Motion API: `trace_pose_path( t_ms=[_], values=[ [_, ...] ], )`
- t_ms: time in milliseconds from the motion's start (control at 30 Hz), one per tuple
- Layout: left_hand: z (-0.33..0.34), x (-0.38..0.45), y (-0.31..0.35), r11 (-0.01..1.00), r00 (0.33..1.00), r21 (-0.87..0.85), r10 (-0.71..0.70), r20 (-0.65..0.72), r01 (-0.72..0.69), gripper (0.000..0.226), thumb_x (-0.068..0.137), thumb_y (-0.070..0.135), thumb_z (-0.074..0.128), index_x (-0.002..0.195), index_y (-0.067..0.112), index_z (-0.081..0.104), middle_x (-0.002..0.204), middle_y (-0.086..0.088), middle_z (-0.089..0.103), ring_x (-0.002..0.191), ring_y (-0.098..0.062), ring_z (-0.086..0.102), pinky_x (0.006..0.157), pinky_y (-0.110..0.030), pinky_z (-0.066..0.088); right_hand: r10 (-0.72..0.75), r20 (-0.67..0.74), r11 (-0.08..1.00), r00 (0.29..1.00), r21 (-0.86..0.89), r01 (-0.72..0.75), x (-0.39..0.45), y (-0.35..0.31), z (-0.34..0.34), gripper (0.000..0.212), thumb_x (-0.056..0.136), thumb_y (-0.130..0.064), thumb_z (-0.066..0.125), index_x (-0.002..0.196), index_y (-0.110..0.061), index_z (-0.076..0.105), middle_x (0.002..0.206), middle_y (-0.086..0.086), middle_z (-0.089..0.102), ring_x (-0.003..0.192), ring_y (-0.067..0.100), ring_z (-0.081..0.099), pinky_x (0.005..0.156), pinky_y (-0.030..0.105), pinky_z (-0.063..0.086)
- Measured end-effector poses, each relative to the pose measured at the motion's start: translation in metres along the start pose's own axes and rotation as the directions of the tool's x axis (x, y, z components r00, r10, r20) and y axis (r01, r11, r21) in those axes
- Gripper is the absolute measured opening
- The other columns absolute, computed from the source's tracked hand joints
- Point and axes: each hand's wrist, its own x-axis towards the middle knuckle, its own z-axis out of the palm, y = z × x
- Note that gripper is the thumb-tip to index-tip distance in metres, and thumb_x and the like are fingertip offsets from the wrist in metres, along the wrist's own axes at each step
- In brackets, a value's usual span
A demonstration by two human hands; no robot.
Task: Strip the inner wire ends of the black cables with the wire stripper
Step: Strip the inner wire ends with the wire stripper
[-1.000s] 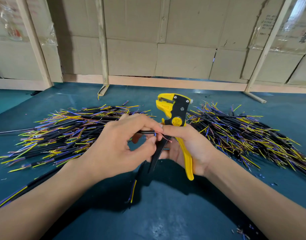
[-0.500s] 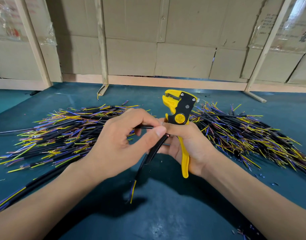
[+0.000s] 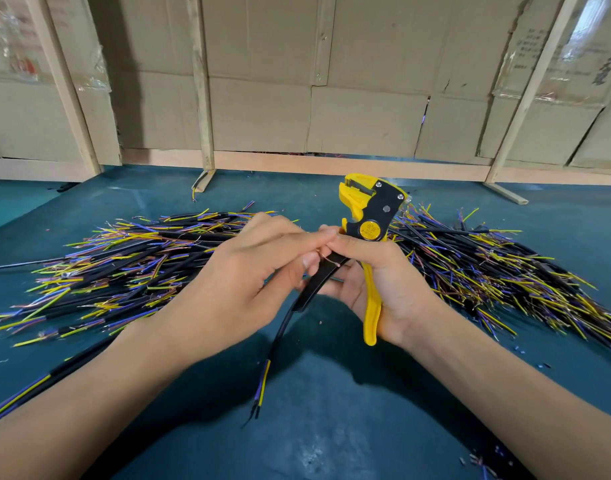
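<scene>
Cable (image 3: 279,336) pinched by left hand (image 3: 241,282) (stripper (image 3: 368,230) in right hand (image 3: 383,282)).

Yellow-black wire stripper (image 3: 368,216), teal table (image 3: 331,427), seemingly coppery strands (image 3: 326,258)

I read this location as a small assembly workshop. Evidence: a teal-covered tabletop (image 3: 331,427) carrying two bulk piles of cut black cables (image 3: 124,271); a backing wall of flattened cardboard sheets (image 3: 362,116) fixed between bare timber studs (image 3: 201,81); one yellow wire stripper (image 3: 369,216).
</scene>
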Motion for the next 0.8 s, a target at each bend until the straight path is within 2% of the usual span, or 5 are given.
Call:
trace_pose_path(
  t_ms=[167,433,600,700,800],
  values=[
    [-0.003,-0.002,0.000,0.995,0.996,-0.046,-0.086,-0.014,0.086,0.027,0.100,0.007,0.061,0.125,0.013,0.064,0.104,0.021,0.063,0.105,-0.015,0.062,0.090,-0.019,0.045,-0.045,0.001,0.998,0.999,-0.034,0.045,0.001,0.003,-0.001,0.011,0.082,-0.011,0.072,0.090,-0.003,0.073,0.081,0.015,0.059,0.065,0.028,0.065,0.070,0.049,0.060],
    [-0.001,-0.004,0.001,0.986,0.987,-0.059,-0.158,0.012,0.159,0.009,0.102,0.023,0.052,0.110,0.022,0.053,0.098,0.015,0.065,0.091,-0.012,0.064,0.078,-0.026,0.048,-0.079,0.002,0.995,0.997,-0.063,0.079,0.002,0.001,-0.001,0.011,0.081,-0.010,0.077,0.085,-0.005,0.068,0.075,0.012,0.059,0.069,0.030,0.063,0.067,0.043,0.059],
    [-0.004,-0.004,0.005,0.992,0.994,-0.070,-0.103,-0.017,0.102,0.011,0.096,0.018,0.055,0.105,0.017,0.062,0.086,-0.002,0.064,0.076,-0.021,0.060,0.067,-0.032,0.049,-0.039,0.032,0.995,0.999,-0.094,0.042,-0.001,0.004,0.002,0.020,0.080,-0.010,0.077,0.094,-0.001,0.066,0.097,0.026,0.061,0.086,0.037,0.062,0.069,0.043,0.060],
    [-0.003,-0.003,0.008,0.988,0.992,-0.082,-0.126,0.016,0.127,0.015,0.096,0.018,0.054,0.106,0.017,0.064,0.091,0.000,0.066,0.090,-0.023,0.066,0.076,-0.029,0.050,-0.048,0.035,0.990,0.998,-0.132,0.052,-0.001,0.005,0.002,0.020,0.081,-0.012,0.075,0.097,-0.001,0.068,0.098,0.022,0.066,0.091,0.039,0.065,0.073,0.044,0.059],
    [-0.002,-0.002,0.011,0.973,0.979,-0.103,-0.204,0.011,0.204,0.017,0.094,0.025,0.053,0.106,0.024,0.065,0.098,0.017,0.069,0.104,-0.001,0.066,0.085,-0.015,0.049,-0.050,0.020,0.986,0.999,-0.156,0.053,-0.002,0.007,0.003,0.008,0.079,-0.012,0.074,0.085,-0.008,0.076,0.092,0.018,0.070,0.082,0.036,0.068,0.068,0.044,0.060]
  ],
)
